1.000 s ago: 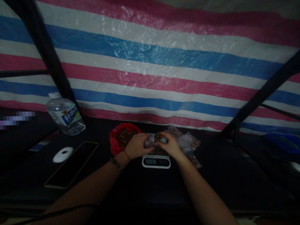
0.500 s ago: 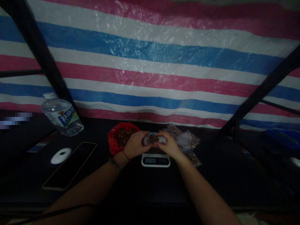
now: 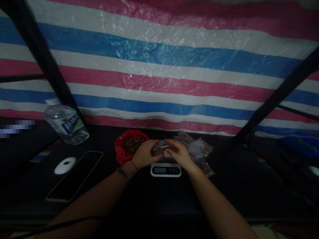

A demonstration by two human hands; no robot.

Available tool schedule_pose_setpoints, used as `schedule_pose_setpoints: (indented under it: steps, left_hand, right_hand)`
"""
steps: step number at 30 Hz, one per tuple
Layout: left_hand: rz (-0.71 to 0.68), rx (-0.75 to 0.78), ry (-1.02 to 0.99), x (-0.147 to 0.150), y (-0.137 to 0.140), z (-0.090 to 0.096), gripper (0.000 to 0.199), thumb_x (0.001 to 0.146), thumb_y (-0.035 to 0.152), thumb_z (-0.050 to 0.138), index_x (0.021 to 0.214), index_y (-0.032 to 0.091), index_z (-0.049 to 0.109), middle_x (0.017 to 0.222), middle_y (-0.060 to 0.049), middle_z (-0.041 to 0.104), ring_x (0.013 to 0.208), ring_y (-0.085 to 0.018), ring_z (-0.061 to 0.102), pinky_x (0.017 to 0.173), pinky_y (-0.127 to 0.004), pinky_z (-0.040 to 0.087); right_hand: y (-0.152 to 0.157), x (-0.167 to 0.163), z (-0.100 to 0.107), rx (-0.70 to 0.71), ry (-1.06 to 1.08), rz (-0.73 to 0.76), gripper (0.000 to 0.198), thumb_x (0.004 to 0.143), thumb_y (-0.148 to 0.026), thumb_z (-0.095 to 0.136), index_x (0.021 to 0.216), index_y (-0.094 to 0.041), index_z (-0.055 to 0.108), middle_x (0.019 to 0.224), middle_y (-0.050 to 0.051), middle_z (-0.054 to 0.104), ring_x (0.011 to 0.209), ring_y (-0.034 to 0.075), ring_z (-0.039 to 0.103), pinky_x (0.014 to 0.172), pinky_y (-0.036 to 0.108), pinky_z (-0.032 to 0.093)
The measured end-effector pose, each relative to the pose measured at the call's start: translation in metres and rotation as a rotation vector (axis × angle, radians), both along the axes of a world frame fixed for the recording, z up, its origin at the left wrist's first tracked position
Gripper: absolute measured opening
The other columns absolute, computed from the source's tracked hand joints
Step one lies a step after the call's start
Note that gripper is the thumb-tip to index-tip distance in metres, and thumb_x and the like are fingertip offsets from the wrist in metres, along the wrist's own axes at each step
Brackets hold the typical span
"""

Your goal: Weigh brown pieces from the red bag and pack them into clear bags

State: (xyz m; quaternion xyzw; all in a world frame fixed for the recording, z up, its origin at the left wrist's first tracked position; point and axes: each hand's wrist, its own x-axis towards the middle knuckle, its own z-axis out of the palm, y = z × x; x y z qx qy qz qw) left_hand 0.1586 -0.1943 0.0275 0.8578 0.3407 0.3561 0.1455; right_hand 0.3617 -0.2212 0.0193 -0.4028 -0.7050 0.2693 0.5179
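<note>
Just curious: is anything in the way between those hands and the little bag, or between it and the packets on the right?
Nothing visible separates the left hand or the right hand from the clear bag; both hold it. Toward the packets, only the right hand itself visibly lies between.

On feed I am viewing makeshift work nook, exact kind unclear: striped plastic sheet [image 3: 159, 83] hanging behind dark tabletop [image 3: 236, 186] bearing digital scale [image 3: 165, 170], black slanting bars [image 3: 48, 66] flanking it.

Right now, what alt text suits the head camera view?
Left hand and right hand hold a small clear bag at a white scale, between a red bag of brown bits and clear packets. A phone and bottle sit left.
</note>
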Motion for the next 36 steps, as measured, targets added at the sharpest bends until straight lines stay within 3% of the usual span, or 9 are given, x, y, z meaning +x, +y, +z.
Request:
schedule_pose_setpoints:
  steps: [5,14,25,31,36]
  left_hand:
    - [-0.066,-0.016,-0.044,0.0,0.0,-0.004,0.056,0.074,0.038,0.068,0.122,0.016,0.052,0.116,-0.011,0.063,0.104,-0.024,0.06,0.092,-0.038,0.048]
    - [-0.081,-0.079,-0.118,0.0,0.001,-0.009,0.051,0.076,0.036,0.065,0.121,0.015,0.054,0.114,-0.011,0.064,0.101,-0.024,0.062,0.089,-0.037,0.049]
    - [0.031,-0.1,-0.138,-0.011,0.016,-0.011,0.044,0.079,0.03,0.059,0.119,0.015,0.054,0.109,-0.01,0.066,0.1,-0.022,0.062,0.091,-0.037,0.048]
    - [0.02,-0.129,0.006,-0.014,0.018,-0.007,0.039,0.072,0.026,0.062,0.109,0.015,0.057,0.1,-0.008,0.066,0.085,-0.02,0.064,0.08,-0.034,0.051]
    - [0.015,-0.119,0.098,-0.009,0.009,0.001,0.036,0.07,0.026,0.065,0.103,0.016,0.058,0.091,-0.006,0.065,0.08,-0.021,0.062,0.073,-0.032,0.049]
  right_hand:
    - [-0.003,-0.004,-0.001,-0.083,0.12,0.064,0.048,0.082,-0.03,0.064,0.129,-0.028,0.054,0.129,0.009,0.06,0.116,0.022,0.058,0.093,0.039,0.052]
    - [-0.003,-0.006,0.0,-0.094,0.166,0.069,0.05,0.082,-0.025,0.063,0.13,-0.028,0.053,0.127,0.009,0.06,0.115,0.022,0.059,0.091,0.038,0.053]
    - [0.011,0.015,-0.004,0.01,-0.093,-0.073,0.048,0.076,-0.016,0.062,0.122,-0.027,0.059,0.119,0.009,0.057,0.104,0.021,0.06,0.08,0.036,0.057]
    - [0.02,0.035,-0.009,0.013,-0.273,-0.166,0.042,0.077,-0.012,0.058,0.117,-0.023,0.063,0.117,0.009,0.064,0.105,0.021,0.06,0.088,0.04,0.052]
    - [0.02,0.034,-0.011,-0.027,-0.316,-0.125,0.04,0.079,-0.014,0.056,0.118,-0.022,0.062,0.119,0.009,0.065,0.108,0.022,0.06,0.093,0.043,0.049]
